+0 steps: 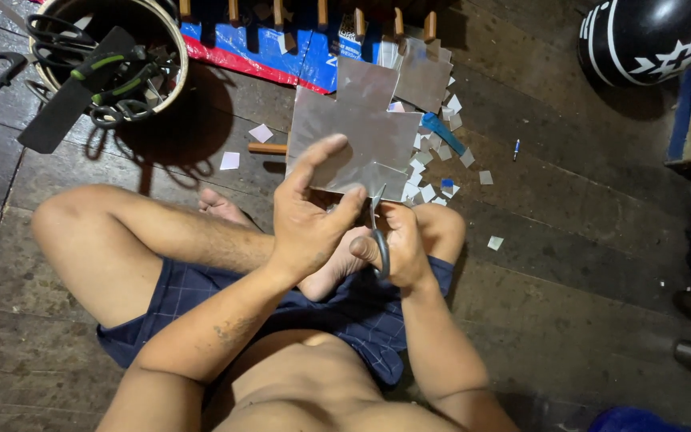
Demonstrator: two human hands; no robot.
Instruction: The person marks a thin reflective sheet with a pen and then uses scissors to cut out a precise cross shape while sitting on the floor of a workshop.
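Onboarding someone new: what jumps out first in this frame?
At centre, the left hand holds up a shiny silver sheet while the right hand works scissors into its lower edge. Small cut squares litter the dark plank floor just right of it; a tool bucket stands top left.

Hands [353, 232] cut metal sheet [361, 136] with scissors [377, 232].

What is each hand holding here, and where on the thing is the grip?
The left hand pinches the silvery sheet at its lower edge. The right hand holds scissors by the handle loops, blades at the sheet's bottom edge.
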